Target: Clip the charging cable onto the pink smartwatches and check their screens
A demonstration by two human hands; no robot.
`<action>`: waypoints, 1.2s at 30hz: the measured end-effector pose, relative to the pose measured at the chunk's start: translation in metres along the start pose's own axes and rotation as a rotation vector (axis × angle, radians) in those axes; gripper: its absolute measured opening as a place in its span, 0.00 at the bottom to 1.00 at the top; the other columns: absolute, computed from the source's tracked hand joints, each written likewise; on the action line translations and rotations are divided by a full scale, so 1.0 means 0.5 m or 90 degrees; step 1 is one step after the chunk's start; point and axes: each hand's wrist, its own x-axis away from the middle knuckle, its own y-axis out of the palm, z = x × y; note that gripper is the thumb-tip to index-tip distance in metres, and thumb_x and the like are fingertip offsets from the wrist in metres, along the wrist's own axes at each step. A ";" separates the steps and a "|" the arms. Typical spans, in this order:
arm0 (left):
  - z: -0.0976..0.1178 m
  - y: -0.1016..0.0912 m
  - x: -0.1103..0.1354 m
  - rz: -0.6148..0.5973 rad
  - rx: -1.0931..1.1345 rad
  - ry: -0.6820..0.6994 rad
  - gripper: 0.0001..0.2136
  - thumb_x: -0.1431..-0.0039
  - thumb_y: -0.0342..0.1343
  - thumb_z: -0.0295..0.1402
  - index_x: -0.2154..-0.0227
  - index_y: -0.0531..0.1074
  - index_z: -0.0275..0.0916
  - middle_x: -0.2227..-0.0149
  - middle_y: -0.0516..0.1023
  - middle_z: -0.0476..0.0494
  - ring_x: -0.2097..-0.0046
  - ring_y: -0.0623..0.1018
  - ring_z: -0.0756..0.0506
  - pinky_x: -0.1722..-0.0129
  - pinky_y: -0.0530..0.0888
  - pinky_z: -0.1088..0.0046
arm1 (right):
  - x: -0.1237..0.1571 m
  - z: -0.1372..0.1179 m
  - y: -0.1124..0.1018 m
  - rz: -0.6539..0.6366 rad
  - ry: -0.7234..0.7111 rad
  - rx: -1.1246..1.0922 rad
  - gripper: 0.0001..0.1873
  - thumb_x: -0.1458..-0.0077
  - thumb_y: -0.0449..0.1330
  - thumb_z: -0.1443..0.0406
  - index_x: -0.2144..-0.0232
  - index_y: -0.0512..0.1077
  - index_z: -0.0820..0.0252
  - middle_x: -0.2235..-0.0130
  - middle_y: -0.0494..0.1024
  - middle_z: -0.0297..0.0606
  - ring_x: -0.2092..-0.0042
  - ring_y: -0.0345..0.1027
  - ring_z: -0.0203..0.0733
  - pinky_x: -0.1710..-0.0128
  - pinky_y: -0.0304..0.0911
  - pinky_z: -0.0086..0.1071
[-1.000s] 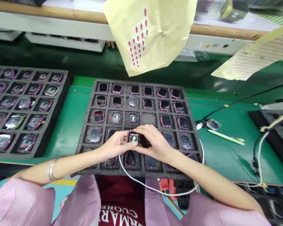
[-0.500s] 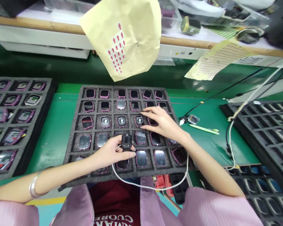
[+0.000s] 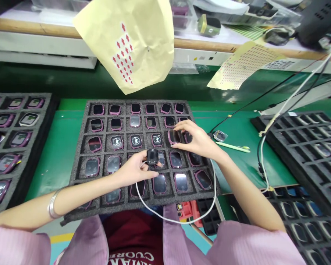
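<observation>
In the middle lies a dark foam tray (image 3: 105, 151) with rows of purple-framed smartwatches without straps. My right hand (image 3: 196, 139) pinches one dark-screened smartwatch (image 3: 173, 137) by its edges, at its compartment in the third row. My left hand (image 3: 136, 165) is closed round a small black charger-like block (image 3: 152, 156), held above the tray. A white cable (image 3: 179, 221) loops from near that block across my lap side toward my right forearm. Just left of my right hand, a smartwatch (image 3: 157, 140) shows a lit face, as do two others in that row.
A second foam tray (image 3: 48, 110) of watches stands at the left; another tray (image 3: 264, 123) is at the right. A light green pen (image 3: 233, 147) lies by a small clear-wrapped item (image 3: 220, 136). Yellow paper (image 3: 143, 48) hangs from the shelf edge (image 3: 198, 45).
My right hand has moved from the lit smartwatch to the dark one on its right and grips it. My left hand has shifted slightly right with the black block. The view has shifted a little.
</observation>
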 end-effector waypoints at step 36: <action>0.000 -0.008 0.007 0.049 0.100 0.024 0.15 0.45 0.62 0.37 0.60 0.72 0.31 0.62 0.79 0.38 0.57 0.78 0.42 0.55 0.72 0.67 | 0.022 -0.107 0.126 0.043 -0.134 -0.055 0.17 0.42 0.62 0.59 0.53 0.67 0.61 0.61 0.76 0.43 0.60 0.68 0.48 0.62 0.63 0.41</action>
